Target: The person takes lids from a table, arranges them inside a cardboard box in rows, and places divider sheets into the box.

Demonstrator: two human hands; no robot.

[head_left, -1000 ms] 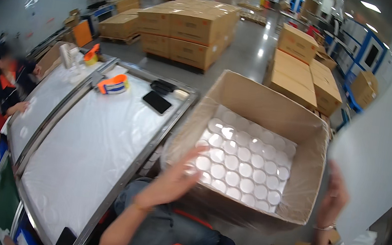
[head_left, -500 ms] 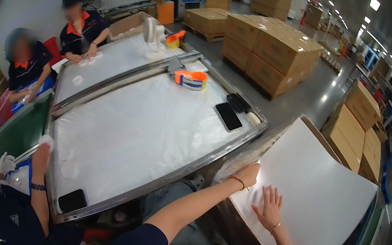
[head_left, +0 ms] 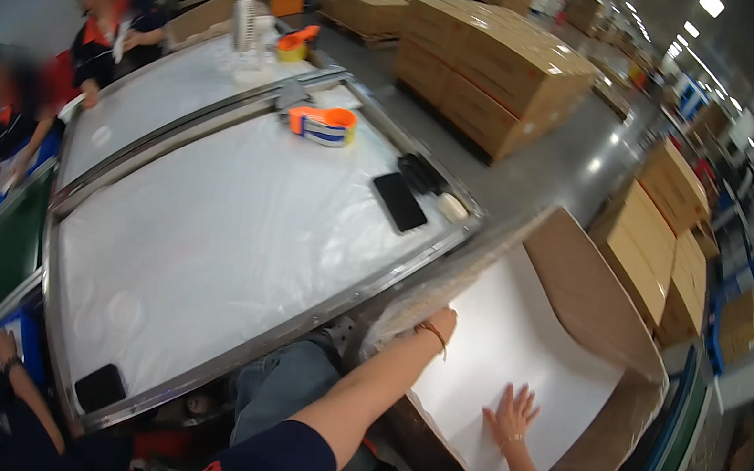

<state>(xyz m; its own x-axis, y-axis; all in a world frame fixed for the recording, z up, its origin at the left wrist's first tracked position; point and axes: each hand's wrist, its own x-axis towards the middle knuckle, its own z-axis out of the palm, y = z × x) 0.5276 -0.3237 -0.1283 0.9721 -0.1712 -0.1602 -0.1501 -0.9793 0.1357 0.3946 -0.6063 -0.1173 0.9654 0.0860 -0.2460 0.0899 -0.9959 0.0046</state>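
A large white sheet (head_left: 540,340) lies sunk inside an open cardboard box (head_left: 631,416) to my right. My right hand (head_left: 511,415) rests flat on the sheet, its fingers spread. My left hand (head_left: 439,323) is closed at the box's left side, next to the sheet's edge and the clear plastic lining (head_left: 405,312). Whether its fingers grip the sheet, the plastic or the box rim is hidden.
A metal-rimmed worktable (head_left: 232,235) holds two black phones (head_left: 399,202) (head_left: 100,387) and an orange-and-blue tape dispenser (head_left: 323,124). Co-workers sit along the left, near a green conveyor (head_left: 8,232). Stacked cartons (head_left: 487,68) stand beyond; more cartons (head_left: 636,243) stand right.
The white sheet has gone down into the box, so the cardboard walls now show around it. Both my hands have moved with it. A co-worker's hand at lower left has drawn back from the table.
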